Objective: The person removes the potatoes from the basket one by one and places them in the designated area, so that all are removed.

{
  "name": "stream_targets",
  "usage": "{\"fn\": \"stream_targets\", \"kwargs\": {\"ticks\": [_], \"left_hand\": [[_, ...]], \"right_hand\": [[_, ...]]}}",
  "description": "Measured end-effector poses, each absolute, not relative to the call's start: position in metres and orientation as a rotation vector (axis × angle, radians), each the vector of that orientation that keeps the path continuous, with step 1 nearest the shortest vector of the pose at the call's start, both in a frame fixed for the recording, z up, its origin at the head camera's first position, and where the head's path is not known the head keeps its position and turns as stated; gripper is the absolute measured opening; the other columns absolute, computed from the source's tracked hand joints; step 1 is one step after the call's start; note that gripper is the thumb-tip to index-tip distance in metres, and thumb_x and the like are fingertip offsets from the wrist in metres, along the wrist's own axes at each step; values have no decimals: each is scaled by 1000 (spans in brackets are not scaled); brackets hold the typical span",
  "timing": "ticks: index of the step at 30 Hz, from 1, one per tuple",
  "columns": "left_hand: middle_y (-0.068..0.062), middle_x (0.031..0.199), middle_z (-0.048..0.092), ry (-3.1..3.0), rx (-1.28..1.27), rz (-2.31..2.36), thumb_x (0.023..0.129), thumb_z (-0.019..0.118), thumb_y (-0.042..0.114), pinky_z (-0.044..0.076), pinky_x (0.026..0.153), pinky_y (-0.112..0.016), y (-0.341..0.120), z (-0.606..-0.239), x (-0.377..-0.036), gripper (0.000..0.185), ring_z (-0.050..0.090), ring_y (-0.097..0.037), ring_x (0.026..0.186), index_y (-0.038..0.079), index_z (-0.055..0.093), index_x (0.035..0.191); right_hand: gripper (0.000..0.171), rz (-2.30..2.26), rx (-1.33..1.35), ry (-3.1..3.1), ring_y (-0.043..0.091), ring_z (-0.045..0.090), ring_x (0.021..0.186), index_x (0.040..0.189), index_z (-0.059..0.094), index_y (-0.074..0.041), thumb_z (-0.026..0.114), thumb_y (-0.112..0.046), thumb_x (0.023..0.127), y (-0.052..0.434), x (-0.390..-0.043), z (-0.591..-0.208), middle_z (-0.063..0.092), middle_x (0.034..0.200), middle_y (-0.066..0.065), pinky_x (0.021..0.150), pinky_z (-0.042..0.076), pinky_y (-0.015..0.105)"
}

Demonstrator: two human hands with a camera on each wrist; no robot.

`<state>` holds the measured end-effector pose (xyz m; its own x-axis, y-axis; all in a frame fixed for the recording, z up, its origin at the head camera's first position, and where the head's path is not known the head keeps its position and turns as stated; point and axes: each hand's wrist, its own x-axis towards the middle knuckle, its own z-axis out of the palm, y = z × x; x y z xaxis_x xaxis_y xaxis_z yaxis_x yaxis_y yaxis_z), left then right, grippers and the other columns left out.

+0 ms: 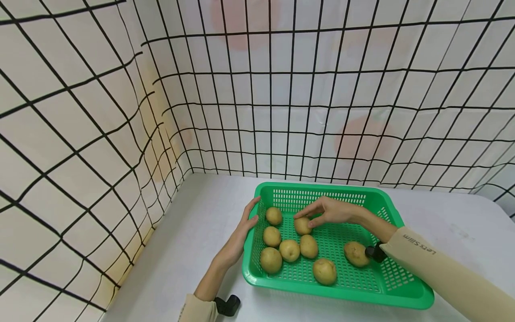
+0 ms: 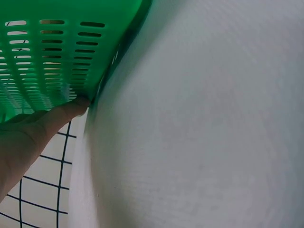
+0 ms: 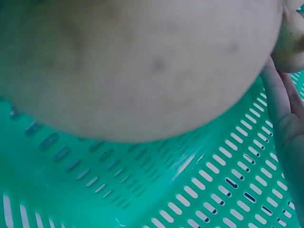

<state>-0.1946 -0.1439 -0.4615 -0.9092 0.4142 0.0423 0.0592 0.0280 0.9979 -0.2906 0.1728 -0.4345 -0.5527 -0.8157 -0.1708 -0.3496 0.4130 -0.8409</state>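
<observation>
Inside the basket [image 1: 386, 201], near its far-left corner, right hand [image 1: 331, 211] pinches one potato [image 1: 302, 226]; flat-fingered left hand [image 1: 245, 228] braces the wall; lifting presumably follows.

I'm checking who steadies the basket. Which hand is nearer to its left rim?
Left. The left hand rests flat against the outside of the green basket at its left rim; the right hand reaches inside, fingers on a potato in the middle.

We seem to be in a staged recording booth rather than a home kitchen. A white curtain with a black grid [image 1: 281, 89] fills the upper frame on two sides, enclosing a plain white table [image 1: 193, 232] below.
</observation>
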Motion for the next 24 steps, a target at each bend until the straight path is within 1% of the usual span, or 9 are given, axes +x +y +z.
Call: {"fn": "stream_targets", "kwargs": {"ticks": [3, 8, 19, 24], "left_hand": [[1, 174, 8, 2044, 489, 1964, 111, 27, 44, 17, 124, -69, -144, -462, -195, 53, 9, -32, 161, 46, 11, 162], [0, 174, 7, 2039, 490, 1963, 111, 27, 44, 17, 124, -68, -144, -462, -195, 53, 9, -32, 161, 45, 11, 162], [0, 174, 7, 2031, 492, 1967, 112, 27, 44, 17, 124, -68, -144, -463, -195, 53, 9, -33, 161, 45, 11, 162], [0, 174, 7, 2027, 489, 1968, 112, 27, 44, 18, 124, -67, -144, -463, -195, 52, 9, -33, 161, 46, 11, 162]], "right_hand": [[44, -1058, -993, 2096, 41, 53, 139, 141, 63, -6, 70, -17, 99, 173, -291, -436, 62, 146, 12, 111, 46, 60], [44, -1080, -1004, 2076, 41, 53, 139, 140, 64, -4, 71, -16, 98, 172, -291, -436, 62, 145, 15, 112, 44, 61], [43, -1075, -1030, 2103, 39, 55, 137, 136, 66, -2, 74, -15, 95, 172, -290, -433, 65, 142, 15, 113, 43, 61], [45, -1085, -1033, 2116, 41, 56, 134, 135, 67, -1, 76, -15, 93, 172, -290, -434, 66, 140, 15, 111, 44, 63]]}}
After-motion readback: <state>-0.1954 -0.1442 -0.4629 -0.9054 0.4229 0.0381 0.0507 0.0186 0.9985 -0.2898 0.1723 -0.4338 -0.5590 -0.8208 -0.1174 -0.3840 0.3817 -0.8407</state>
